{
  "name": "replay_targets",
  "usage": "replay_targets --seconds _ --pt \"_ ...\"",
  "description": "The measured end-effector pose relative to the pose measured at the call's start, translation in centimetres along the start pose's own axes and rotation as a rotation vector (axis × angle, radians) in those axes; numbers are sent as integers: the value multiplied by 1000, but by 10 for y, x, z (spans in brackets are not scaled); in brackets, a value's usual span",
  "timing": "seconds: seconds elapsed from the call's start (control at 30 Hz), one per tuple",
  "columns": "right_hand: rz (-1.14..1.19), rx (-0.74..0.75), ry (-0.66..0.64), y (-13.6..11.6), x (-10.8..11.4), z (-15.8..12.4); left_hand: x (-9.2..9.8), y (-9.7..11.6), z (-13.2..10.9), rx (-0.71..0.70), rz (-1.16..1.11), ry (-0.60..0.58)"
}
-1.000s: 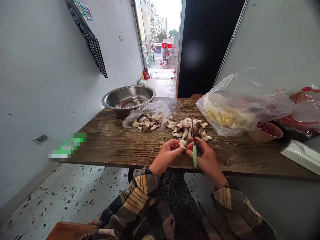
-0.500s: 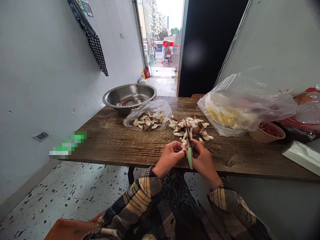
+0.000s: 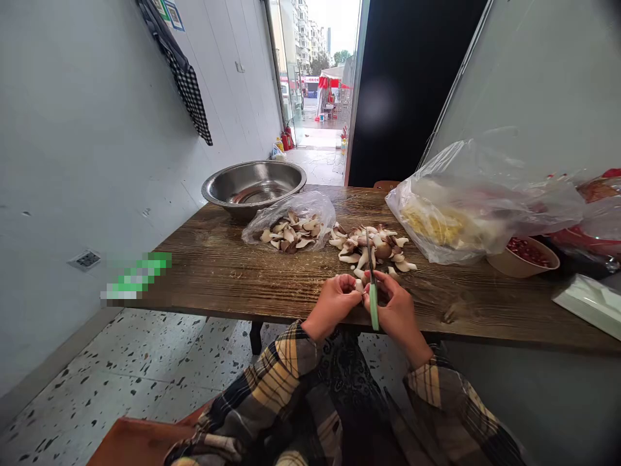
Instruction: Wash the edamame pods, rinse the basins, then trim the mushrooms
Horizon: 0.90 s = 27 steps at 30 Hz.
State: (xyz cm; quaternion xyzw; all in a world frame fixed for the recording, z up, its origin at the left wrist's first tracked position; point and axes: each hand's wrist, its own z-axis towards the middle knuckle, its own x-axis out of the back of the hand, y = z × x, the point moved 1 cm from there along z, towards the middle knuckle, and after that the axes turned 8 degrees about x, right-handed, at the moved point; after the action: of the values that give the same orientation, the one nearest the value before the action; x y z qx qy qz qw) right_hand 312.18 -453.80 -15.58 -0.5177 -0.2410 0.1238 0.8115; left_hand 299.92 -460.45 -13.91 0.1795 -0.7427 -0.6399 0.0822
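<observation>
Pinched in the fingers of my left hand (image 3: 337, 303) is a pale mushroom (image 3: 359, 285), held upright near the table's front edge. My right hand (image 3: 396, 309) grips green-handled scissors (image 3: 373, 304), their dark blades pointing away from me and looking almost closed, right beside the mushroom. Fingertips of both hands nearly meet there. Just past the blades lies a loose pile of mushrooms (image 3: 383, 249) with brown caps and white stems. Left of it, more cut mushrooms (image 3: 291, 233) rest in the mouth of a clear plastic bag (image 3: 323, 207).
A steel basin (image 3: 213, 188) stands at the table's back left. On the right are a plastic bag (image 3: 436, 223) with yellow contents, a paper bowl (image 3: 514, 262) of red pieces and a white box (image 3: 587, 301). The wooden table (image 3: 218, 278) ends close to my body.
The whole view has shifted slightly. The scissors have turned a little more upright beside the mushroom, and both hands keep their hold.
</observation>
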Motion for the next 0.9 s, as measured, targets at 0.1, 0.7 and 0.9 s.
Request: replay_targets --seconds 0.1,0.7,0.9 --pt "112 -39 -15 -5 0 3 4 1 2 41 -97 -100" --pt "121 -50 -74 -9 7 6 9 8 -1 -16 63 -140" --pt "142 -97 -73 -8 15 7 16 4 4 -47 209 -25"
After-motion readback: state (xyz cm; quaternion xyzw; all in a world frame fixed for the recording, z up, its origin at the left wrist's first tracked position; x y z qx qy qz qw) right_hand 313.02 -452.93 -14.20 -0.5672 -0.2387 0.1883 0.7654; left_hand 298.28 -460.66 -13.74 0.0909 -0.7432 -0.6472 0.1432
